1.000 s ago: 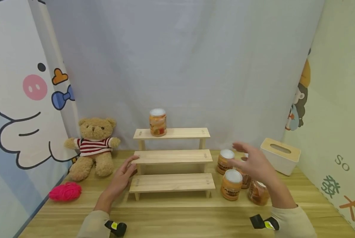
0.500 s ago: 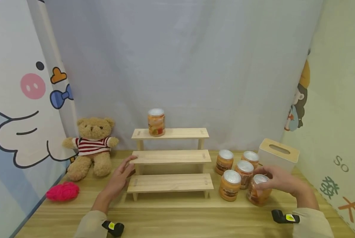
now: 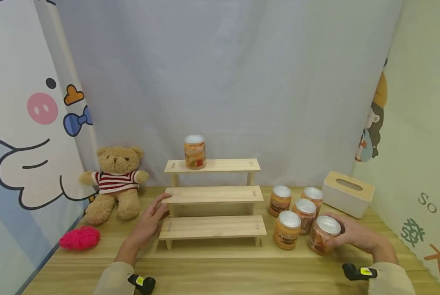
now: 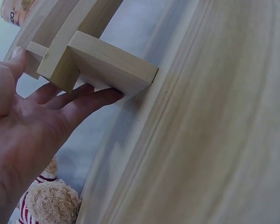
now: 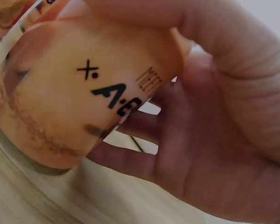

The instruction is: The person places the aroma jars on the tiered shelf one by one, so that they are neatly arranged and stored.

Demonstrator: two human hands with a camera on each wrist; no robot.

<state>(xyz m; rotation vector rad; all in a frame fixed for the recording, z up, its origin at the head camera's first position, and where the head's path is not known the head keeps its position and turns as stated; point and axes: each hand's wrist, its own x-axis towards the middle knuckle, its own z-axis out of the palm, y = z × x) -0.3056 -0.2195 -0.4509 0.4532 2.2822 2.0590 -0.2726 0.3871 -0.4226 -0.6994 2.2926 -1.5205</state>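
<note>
My right hand (image 3: 356,235) grips an orange-labelled can (image 3: 324,235) with a silvery lid, at the front right of a group of similar cans. Up close in the right wrist view, thumb and fingers lie round the can (image 5: 84,88), which leans in that view. On the left, my left hand (image 3: 147,223) touches the left end of a three-tier wooden shelf (image 3: 214,194). The left wrist view shows fairly straight fingers (image 4: 91,103) along the wooden end pieces and the thumb at a board's edge. One can (image 3: 195,152) stands on the top tier, left of centre.
Several cans (image 3: 287,230) stand just right of the shelf. Behind them is a white tissue box (image 3: 346,194) with a wooden lid. A teddy bear (image 3: 116,180) and pink yarn (image 3: 80,237) sit at the left. A grey curtain (image 3: 220,82) hangs at the back.
My right hand has moved right and down from above the cans and now grips the front right can, which tilts slightly. The left hand stays at the shelf's end.
</note>
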